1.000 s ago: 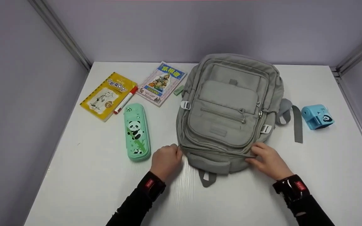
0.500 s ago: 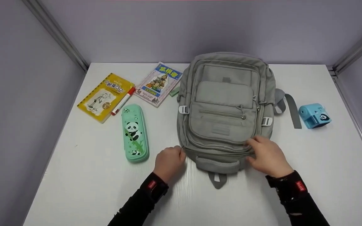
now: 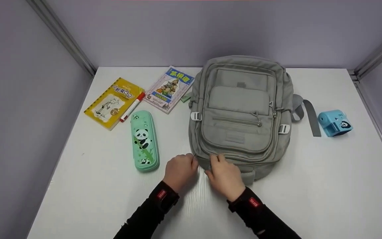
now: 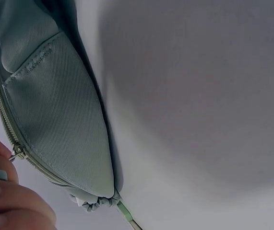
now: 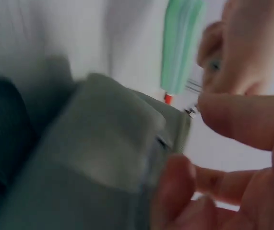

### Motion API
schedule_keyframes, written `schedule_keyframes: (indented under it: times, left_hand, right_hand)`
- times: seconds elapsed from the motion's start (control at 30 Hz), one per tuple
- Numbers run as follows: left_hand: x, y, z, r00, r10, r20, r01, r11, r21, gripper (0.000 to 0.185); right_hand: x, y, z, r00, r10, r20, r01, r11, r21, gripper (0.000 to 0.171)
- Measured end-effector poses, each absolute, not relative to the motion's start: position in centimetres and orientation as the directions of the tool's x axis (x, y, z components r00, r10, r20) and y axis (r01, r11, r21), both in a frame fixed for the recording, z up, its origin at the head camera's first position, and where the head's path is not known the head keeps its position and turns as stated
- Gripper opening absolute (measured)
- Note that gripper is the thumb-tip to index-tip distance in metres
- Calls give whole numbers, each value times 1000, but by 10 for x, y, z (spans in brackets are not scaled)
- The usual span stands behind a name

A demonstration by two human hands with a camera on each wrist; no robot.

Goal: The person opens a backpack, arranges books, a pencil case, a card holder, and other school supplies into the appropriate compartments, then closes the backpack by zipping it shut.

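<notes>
A grey backpack (image 3: 239,99) lies on the white table with its top handle toward the person. My left hand (image 3: 180,171) is at its near left corner; in the left wrist view its fingers pinch the metal zipper pull (image 4: 17,152) at the end of the curved zipper. Just to the right, my right hand (image 3: 225,176) reaches over the near edge of the backpack and partly covers the handle (image 3: 248,176). The right wrist view has its thumb (image 5: 247,117) and fingers spread apart, the fingers touching the grey fabric near the zipper edge.
Left of the backpack lie a green panda pencil case (image 3: 144,141), a red-and-white marker (image 3: 132,107), a yellow book (image 3: 114,103) and a pink-and-blue book (image 3: 169,89). A green eraser (image 3: 186,97) sits by the backpack. On the right stands a blue pencil sharpener (image 3: 334,123) beside a loose strap (image 3: 312,119).
My right hand has left the near right corner of the backpack and moved left along its edge, close to my left hand. The left hand has kept its pinch at the left corner.
</notes>
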State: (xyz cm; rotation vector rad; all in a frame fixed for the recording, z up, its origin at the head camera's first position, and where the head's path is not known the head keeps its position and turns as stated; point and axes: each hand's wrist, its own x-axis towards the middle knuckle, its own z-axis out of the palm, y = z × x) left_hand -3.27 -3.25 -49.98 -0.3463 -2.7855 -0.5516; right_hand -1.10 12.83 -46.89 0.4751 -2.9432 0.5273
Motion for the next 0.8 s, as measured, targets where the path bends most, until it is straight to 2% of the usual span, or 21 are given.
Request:
schedule_keyframes:
  times: [0.17,0.4,0.8]
  left_hand:
    - [-34,-33,-499,-926,188,326,294,902,316,33]
    - [-43,-37,-500,-908,197,368,309,911,274,29]
    - [-107,-46,-496,-930,194,312,251,956,153,31]
  right_hand:
    - [-14,125,-482,-963,-220,156,-265,879,-397,31]
    - [-13,139,-488,-960,-203,192,-271,843,-465,26]
    - [-1,156,-488,-928,-203,313,-344,789,-509,24]
